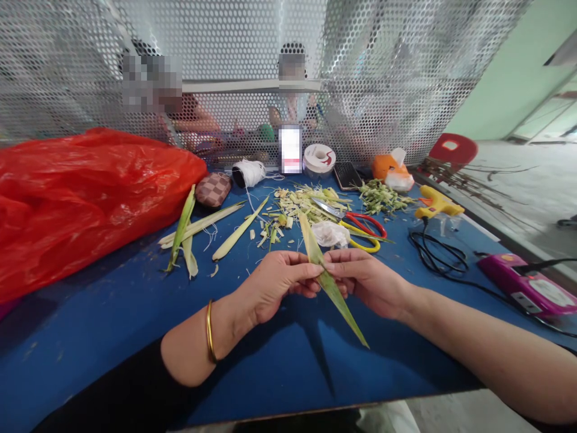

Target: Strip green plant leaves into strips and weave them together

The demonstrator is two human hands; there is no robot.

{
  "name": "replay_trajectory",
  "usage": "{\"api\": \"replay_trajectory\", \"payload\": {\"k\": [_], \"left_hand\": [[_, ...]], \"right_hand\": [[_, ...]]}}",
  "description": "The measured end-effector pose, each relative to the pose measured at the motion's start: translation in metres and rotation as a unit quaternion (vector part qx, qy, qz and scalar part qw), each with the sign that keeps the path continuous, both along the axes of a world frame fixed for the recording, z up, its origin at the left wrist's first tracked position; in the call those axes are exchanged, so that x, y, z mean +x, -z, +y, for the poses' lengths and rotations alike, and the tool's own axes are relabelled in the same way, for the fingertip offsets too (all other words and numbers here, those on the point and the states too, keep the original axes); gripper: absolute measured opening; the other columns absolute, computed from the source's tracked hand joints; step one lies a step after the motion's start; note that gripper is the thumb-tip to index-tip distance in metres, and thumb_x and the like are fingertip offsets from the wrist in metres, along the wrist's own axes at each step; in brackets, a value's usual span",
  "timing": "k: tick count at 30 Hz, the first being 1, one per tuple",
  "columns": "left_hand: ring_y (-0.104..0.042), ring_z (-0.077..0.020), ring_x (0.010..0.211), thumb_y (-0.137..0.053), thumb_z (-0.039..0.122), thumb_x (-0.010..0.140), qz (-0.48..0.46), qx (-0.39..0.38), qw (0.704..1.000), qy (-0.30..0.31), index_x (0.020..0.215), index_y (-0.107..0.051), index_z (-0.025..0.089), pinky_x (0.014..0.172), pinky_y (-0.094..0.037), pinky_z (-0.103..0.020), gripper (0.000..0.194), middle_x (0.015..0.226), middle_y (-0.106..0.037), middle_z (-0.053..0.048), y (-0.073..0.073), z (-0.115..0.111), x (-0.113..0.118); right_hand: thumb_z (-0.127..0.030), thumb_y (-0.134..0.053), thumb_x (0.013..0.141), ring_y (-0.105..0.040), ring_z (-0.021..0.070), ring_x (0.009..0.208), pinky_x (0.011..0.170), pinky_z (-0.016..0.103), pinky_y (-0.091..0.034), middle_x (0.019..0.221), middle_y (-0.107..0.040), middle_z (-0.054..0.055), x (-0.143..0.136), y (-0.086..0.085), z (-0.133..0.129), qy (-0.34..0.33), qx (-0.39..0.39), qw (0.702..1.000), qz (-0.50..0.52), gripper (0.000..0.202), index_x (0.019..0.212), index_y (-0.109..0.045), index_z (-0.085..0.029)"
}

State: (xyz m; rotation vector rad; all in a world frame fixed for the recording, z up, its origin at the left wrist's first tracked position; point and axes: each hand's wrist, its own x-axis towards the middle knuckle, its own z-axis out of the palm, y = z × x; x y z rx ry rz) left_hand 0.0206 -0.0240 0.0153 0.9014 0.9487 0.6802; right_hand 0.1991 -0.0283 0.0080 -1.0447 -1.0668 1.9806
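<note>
A long pointed green corn husk is held up above the blue table, its pale end away from me and its green tip toward me. My left hand pinches its middle from the left, thumb on top. From the right, my right hand pinches the same part with thumb and fingertips. Just beyond the hands lie a crumpled white plastic piece and scissors with red and yellow handles. Husk scraps are heaped behind them. Longer husk strips lie to the left.
A big red plastic bag fills the left side, beside a checkered pouch. White thread, a ribbon spool and a phone line the back. At right are a yellow glue gun, its cord and a purple power strip.
</note>
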Motion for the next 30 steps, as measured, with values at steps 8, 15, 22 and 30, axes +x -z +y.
{"api": "replay_trajectory", "payload": {"k": [8, 15, 22, 30], "left_hand": [[-0.058, -0.0080, 0.051, -0.070, 0.017, 0.069, 0.026, 0.025, 0.999, -0.019, 0.069, -0.069, 0.012, 0.056, -0.049, -0.021, 0.005, 0.059, -0.065, -0.001, -0.0018, -0.0002, 0.0017], [-0.060, -0.0081, 0.051, -0.073, 0.019, 0.068, 0.026, 0.036, 0.999, -0.002, 0.072, -0.070, 0.011, 0.056, -0.050, -0.020, 0.009, 0.061, -0.066, -0.001, -0.0003, 0.0015, -0.0006], [-0.059, -0.0076, 0.051, -0.073, 0.018, 0.069, -0.022, 0.010, 0.999, 0.023, 0.074, -0.071, 0.010, 0.056, -0.051, -0.020, 0.010, 0.063, -0.066, -0.002, -0.0040, 0.0023, -0.0021], [-0.059, -0.0071, 0.053, -0.074, 0.020, 0.068, -0.035, 0.011, 0.999, 0.028, 0.075, -0.072, 0.010, 0.057, -0.051, -0.020, 0.012, 0.065, -0.066, -0.002, -0.0008, 0.0050, -0.0036]], "right_hand": [[-0.032, -0.074, 0.069, -0.037, 0.0074, 0.049, 0.048, 0.022, -0.027, 0.060, -0.057, -0.001, -0.0018, 0.0015, -0.0010, 0.016, 0.046, 0.999, -0.020, 0.020, 0.069, -0.064, -0.015], [-0.029, -0.074, 0.070, -0.037, 0.0065, 0.049, 0.047, 0.021, -0.027, 0.059, -0.054, -0.001, -0.0016, 0.0027, 0.0006, 0.009, 0.032, 0.999, -0.010, 0.019, 0.070, -0.064, -0.014], [-0.025, -0.075, 0.069, -0.048, 0.0077, 0.055, 0.046, 0.018, -0.031, 0.064, -0.060, 0.003, -0.0013, -0.0020, 0.0004, -0.017, -0.023, 0.997, 0.065, 0.018, 0.067, -0.064, -0.012], [-0.028, -0.079, 0.068, -0.049, 0.0073, 0.053, 0.048, 0.019, -0.034, 0.062, -0.061, 0.001, -0.0020, -0.0049, 0.0001, -0.005, -0.005, 0.998, 0.064, 0.021, 0.068, -0.065, -0.012]]}}
